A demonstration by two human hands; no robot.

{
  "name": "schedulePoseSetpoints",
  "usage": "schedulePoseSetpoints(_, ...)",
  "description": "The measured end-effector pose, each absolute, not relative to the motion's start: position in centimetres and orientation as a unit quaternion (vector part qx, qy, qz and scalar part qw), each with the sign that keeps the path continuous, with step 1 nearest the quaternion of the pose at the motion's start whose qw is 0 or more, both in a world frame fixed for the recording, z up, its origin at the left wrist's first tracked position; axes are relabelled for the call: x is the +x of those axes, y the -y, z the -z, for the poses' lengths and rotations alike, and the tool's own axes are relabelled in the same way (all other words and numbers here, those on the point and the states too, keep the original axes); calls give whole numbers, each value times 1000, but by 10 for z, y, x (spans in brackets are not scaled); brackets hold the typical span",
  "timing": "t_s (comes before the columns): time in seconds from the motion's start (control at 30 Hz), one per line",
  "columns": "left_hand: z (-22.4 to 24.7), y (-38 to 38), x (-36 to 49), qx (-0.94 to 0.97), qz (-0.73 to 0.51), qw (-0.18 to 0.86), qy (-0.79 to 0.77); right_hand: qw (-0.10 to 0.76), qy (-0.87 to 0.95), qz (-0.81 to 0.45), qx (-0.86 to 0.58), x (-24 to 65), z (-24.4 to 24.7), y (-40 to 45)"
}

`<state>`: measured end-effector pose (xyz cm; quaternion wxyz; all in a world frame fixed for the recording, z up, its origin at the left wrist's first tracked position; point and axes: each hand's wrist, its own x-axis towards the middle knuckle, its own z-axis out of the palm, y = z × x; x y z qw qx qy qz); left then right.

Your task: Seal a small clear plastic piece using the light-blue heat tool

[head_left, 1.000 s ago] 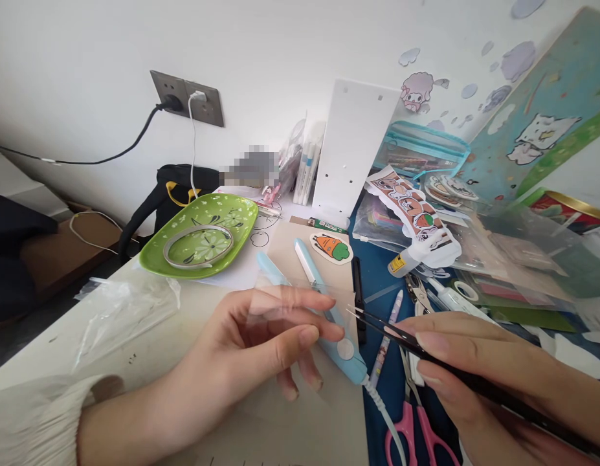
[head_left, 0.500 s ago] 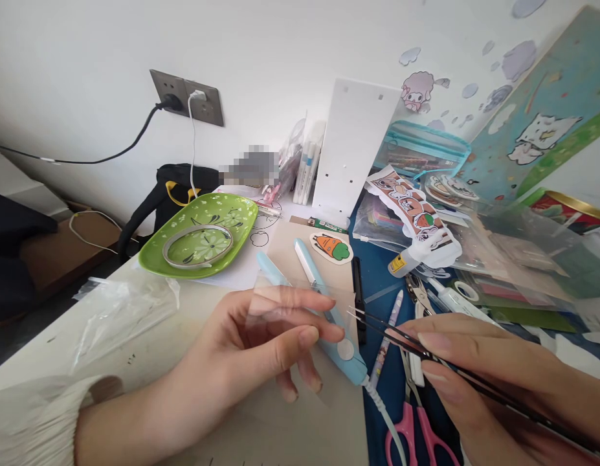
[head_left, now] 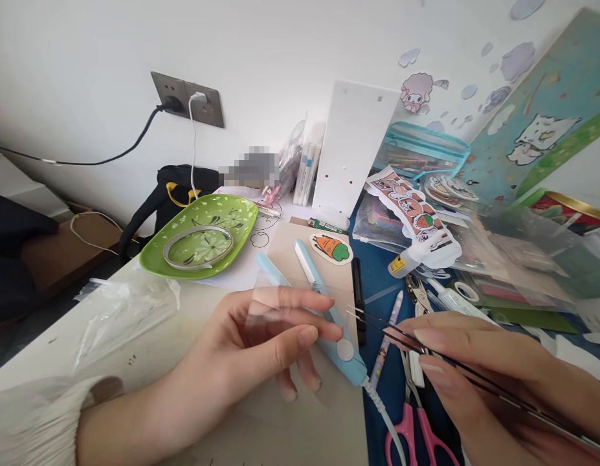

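My left hand [head_left: 261,343] holds a small piece of clear plastic film [head_left: 268,299], which lies across its index and middle fingers with the thumb closed in below. In my right hand [head_left: 479,362], thumb and fingers pinch thin dark tweezers [head_left: 397,334]. Their tips are slightly apart, pointing toward the film's right edge; I cannot tell whether they touch it. Beneath my left hand lies a light-blue mini hair straightener [head_left: 345,359], its two arms spread. A carrot cutout [head_left: 331,248] rests on the board just beyond it.
A green plate [head_left: 246,226] with a metal ring [head_left: 169,254] stands back left. Crumpled clear plastic [head_left: 120,317] lies at left. Pink-handled scissors [head_left: 404,430], a patterned pen [head_left: 388,336], a glue bottle [head_left: 399,264] and an animal-printed strip [head_left: 409,204] crowd the blue mat.
The tweezers and my right hand have shifted very slightly, with a small change in the tweezers' tilt. My left hand and the film stay in place.
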<state>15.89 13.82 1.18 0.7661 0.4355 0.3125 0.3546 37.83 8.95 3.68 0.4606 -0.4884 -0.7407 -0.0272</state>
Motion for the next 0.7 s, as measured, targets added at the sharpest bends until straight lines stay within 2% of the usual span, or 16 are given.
schedulePoseSetpoints(0.1,-13,-138,159,439,-352,761,-323,501,703,8,-504,376,-34,-89)
schedulePoseSetpoints(0.23,-12,-138,159,443,-353,756,-329,523,669,-91,-521,373,-29,-91)
schedulePoseSetpoints(0.5,-16,-139,160,436,-344,762,-333,586,626,-246,-451,376,-30,-97)
schedulePoseSetpoints(0.6,-17,-138,161,429,-344,764,-338,610,607,-262,-436,379,-29,-97)
schedulePoseSetpoints(0.7,-16,-138,161,425,-349,765,-335,590,621,-248,-451,380,-27,-96)
